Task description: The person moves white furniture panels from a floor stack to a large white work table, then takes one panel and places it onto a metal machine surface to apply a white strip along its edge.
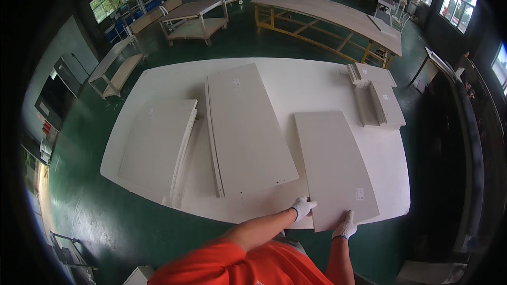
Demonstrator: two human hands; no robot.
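Observation:
A flat off-white panel with a small paper label lies lengthwise on the right part of the white worktable; its near end reaches past the table's front edge. My left hand, in a white knitted glove, is closed on the panel's left edge close to the near corner. At the near end my right hand, gloved alike, grips the edge with the thumb on top; its other fingers are mostly hidden underneath. To the left lies a larger stack of panels with small holes along the near edge.
Another panel stack rests at the table's left. Narrow boards are piled at its far right corner. Beyond stand a long yellow-framed table, a wheeled cart and a low shelf trolley. Green floor surrounds the table.

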